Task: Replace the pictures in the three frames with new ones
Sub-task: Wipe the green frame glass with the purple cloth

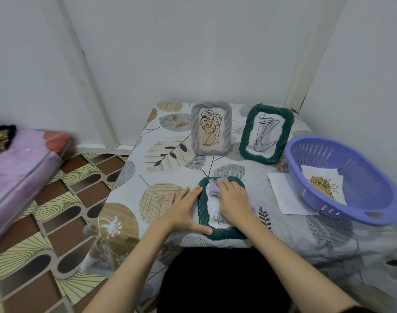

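The person is working on the dark green frame lying flat at the near edge of the cloth-covered table, just in front of their body. The left hand is lying flat with straight fingers against the frame's left border, thumb running along its near corner, bracing it without curling round it. The right hand is pressing a lilac cloth onto the frame's glazed middle; its fingers are bending over the cloth, so it appears to be gripping it loosely, and a line drawing is showing beneath the palm. This looks like wiping the glass, and doing it well probably means keeping the left hand firm so the frame is not skating over the tablecloth, and using light pressure with strokes along the pane so the front is not flexing or smearing. The frame's long axis is running away from the person, tilting slightly left at the far end, face up. Behind it, a grey frame and a second green frame are standing propped upright in portrait, facing the person, each showing a scribbled black line drawing. To the right, a purple colander basket is holding a printed picture with an ochre plant motif, and a blank white sheet is lying partly under its rim.
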Demonstrator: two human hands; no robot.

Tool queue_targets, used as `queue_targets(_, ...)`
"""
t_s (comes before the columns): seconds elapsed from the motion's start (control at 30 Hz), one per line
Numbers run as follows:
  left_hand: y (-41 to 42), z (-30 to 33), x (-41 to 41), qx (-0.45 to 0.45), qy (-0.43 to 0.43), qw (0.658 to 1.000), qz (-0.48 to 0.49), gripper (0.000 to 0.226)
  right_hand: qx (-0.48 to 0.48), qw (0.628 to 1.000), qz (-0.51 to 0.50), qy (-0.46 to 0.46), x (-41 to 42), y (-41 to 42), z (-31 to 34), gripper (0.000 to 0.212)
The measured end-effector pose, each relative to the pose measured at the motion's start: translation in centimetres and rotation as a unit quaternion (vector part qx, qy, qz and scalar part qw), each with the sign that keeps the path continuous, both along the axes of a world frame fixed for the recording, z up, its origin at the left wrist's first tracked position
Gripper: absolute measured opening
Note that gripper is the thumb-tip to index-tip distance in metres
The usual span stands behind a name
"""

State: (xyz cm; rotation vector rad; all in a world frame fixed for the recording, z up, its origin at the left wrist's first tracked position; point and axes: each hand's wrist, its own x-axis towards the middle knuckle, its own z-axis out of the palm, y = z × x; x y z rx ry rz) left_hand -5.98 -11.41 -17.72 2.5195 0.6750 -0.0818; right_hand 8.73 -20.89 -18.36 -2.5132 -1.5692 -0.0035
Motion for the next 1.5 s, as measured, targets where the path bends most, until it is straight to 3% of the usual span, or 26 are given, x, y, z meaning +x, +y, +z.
queue_targets(0.13,-0.1,0.1,0.0,0.014,0.003,1.0,-0.002,0.122,0.054,0.995,0.064,0.054,-1.3,0.0,0.3,0.071)
queue_targets(0.23,-0.2,0.0,0.0,0.017,0.004,1.0,-0.002,0.121,0.074,0.989,0.109,-0.071,-1.0,-3.1,-0.6,0.048)
queue_targets(0.33,-0.2,0.1,0.0,0.019,0.01,1.0,-0.005,0.12,0.062,0.987,0.046,-0.142,0.1,-3.5,-0.9,0.039)
queue_targets(0.47,-0.3,0.3,0.0,0.017,0.011,1.0,-0.002,0.12,0.021,1.0,0.012,-0.002,-0.3,0.4,0.5,0.034)
queue_targets(0.67,-0.2,0.3,0.1,0.007,0.01,1.0,0.0,0.119,0.027,0.993,0.092,-0.062,-0.3,-1.5,0.2,0.031)
queue_targets(0.73,-0.2,0.2,0.1,0.005,0.008,1.0,-0.001,0.119,0.003,0.992,0.07,-0.106,0.4,-1.8,0.1,0.037)
queue_targets(0.9,-0.3,0.3,0.0,-0.002,0.006,1.0,0.003,0.119,-0.012,1.0,-0.011,0.005,-1.1,1.7,1.0,0.031)
queue_targets(1.2,-0.3,0.5,0.0,-0.007,0.005,1.0,0.004,0.118,-0.052,0.994,0.09,-0.04,0.8,-2.6,1.5,0.037)
queue_targets(1.43,-1.3,0.5,-0.1,-0.008,-0.005,1.0,-0.001,0.113,0.042,0.994,-0.042,0.092,-0.5,-1.2,1.6,0.032)
queue_targets(1.5,-2.1,0.5,-0.1,0.02,-0.017,1.0,0.016,0.109,0.051,0.994,-0.053,0.075,-1.3,-0.7,1.5,0.03)
